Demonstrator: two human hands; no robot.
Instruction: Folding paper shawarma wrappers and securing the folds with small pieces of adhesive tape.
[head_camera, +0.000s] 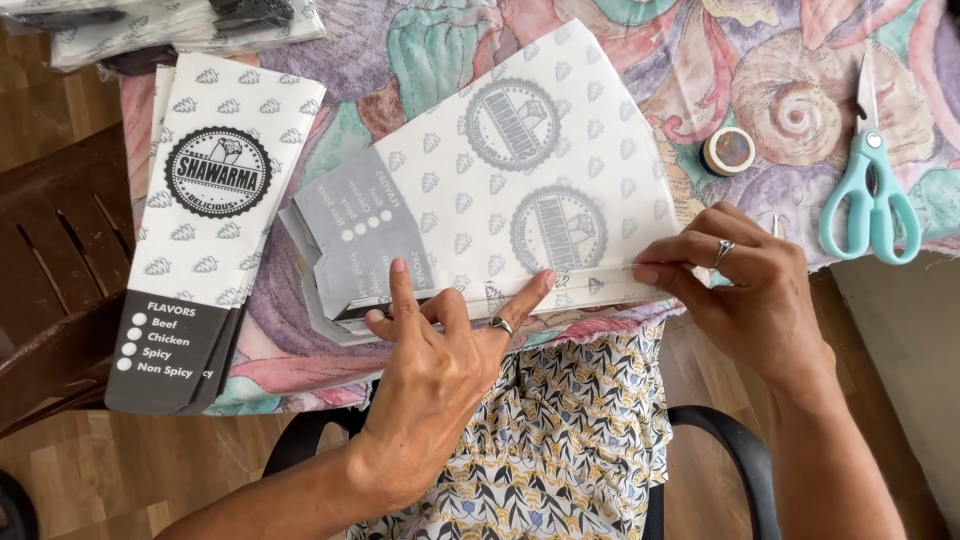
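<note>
Pinch grip, R hand: fingertips closed on the folded lower edge of the sheet, thumb tucked out of sight under it. L hand: open, holds nothing; index and middle fingers spread flat and pressing down on the same edge.

Item: sheet. White printed paper w/ grey leaf pattern, round stamps and a grey panel. Lies slanted at centre of frame on the cloth, lower edge turned up into a narrow fold running from 8 o'clock to 3 o'clock across the table's near edge.

Step in hand (judged): fold is being held flat and creased, L hand as anchor, R hand at the 3 o'clock end.

Next move calls for (judged): L fingers firm so the sheet doesn't slip off the edge; even pressure along the whole fold; tape and scissors are both within R-hand reach if the seam needs fixing.

Also present:
- bags, finished, stacked, at 9 o'clock of the sheet.
- tape, small roll, at 2 o'clock, just beside the sheet.
- scissors, teal handles, at 3 o'clock, well apart from the sheet.
- more paper stock, at 11 o'clock.
</note>
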